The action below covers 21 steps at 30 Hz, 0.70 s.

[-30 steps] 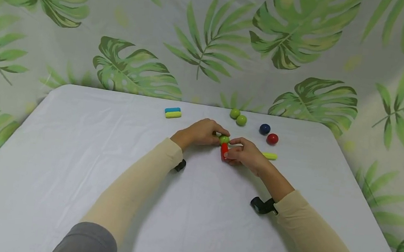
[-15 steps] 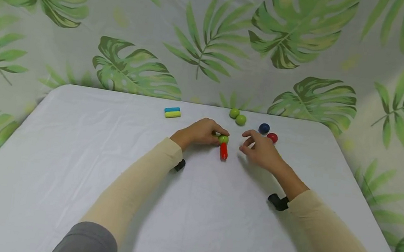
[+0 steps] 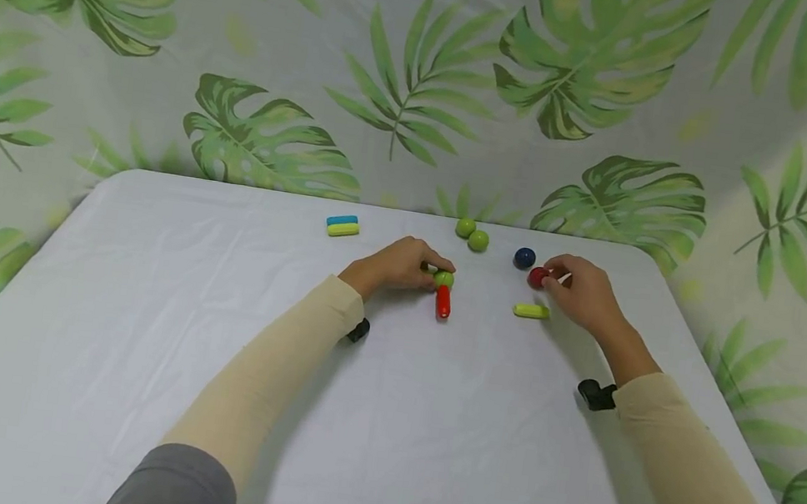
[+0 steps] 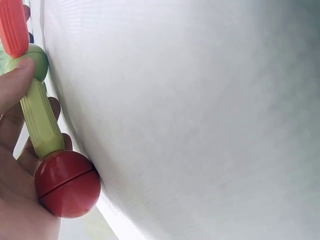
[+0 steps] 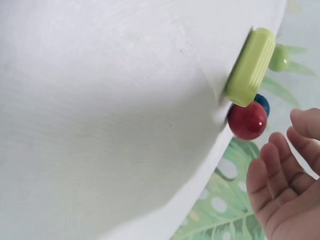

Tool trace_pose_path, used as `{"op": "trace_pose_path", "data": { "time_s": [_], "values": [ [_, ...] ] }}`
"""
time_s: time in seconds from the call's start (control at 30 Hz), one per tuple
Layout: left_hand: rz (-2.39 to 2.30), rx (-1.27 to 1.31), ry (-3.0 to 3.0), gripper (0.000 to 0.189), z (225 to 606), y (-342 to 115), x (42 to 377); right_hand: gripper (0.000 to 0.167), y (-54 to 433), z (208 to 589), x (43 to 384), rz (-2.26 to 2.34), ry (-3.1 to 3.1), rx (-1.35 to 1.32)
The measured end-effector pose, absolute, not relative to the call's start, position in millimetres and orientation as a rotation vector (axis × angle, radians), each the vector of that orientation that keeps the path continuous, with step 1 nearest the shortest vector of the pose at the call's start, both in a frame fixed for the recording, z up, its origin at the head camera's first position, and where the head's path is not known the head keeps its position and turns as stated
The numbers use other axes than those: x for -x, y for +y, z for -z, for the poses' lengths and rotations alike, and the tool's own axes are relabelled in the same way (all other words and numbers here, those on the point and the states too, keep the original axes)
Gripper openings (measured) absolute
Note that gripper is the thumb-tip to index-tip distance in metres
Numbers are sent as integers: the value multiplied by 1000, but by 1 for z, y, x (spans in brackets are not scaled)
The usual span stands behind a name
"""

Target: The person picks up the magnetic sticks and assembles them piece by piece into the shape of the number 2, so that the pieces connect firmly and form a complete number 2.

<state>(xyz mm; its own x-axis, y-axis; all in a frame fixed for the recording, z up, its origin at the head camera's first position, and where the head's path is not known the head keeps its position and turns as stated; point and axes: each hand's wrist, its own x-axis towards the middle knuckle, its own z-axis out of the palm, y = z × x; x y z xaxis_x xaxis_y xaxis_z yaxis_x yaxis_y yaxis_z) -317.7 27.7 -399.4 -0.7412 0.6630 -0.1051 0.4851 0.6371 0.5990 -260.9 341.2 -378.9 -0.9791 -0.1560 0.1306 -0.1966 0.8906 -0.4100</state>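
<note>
My left hand [image 3: 402, 264] pinches a green ball [image 3: 444, 278] between thumb and fingers at the table's middle. A red ridged rod [image 3: 443, 302] joins that ball and points toward me. In the left wrist view, a yellow-green rod [image 4: 42, 120] runs from the ball along the fingers to a red ball [image 4: 67, 185] by the palm. My right hand [image 3: 583, 291] has its fingertips right at another red ball [image 3: 537, 278]; the right wrist view shows its fingers loosely bent beside that ball, with a gap. A loose yellow-green rod [image 3: 530, 311] lies just nearer to me.
A dark blue ball [image 3: 524, 258] sits just left of the right-hand red ball. Two green balls [image 3: 478, 241] lie near the far table edge. Blue and yellow-green rods [image 3: 342, 225] lie side by side farther left. A leaf-patterned cloth [image 3: 425, 78] hangs behind the white table.
My right hand has let go of the red rod and moved right to the loose red ball, uncovering the yellow-green rod. The left hand stays at the green ball.
</note>
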Motion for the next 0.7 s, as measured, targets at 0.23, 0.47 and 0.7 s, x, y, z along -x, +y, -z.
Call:
{"op": "trace_pose_path", "data": {
  "time_s": [0.23, 0.47, 0.7],
  "values": [
    [-817, -906, 2534, 43, 401, 28, 317, 36, 342, 380, 268, -651, -3035, -185],
    [-794, -914, 2553, 43, 397, 28, 316, 49, 341, 380, 275, -628, -3128, -119],
    [-771, -908, 2563, 43, 397, 30, 315, 51, 341, 381, 280, -664, -3177, -73]
  ]
}}
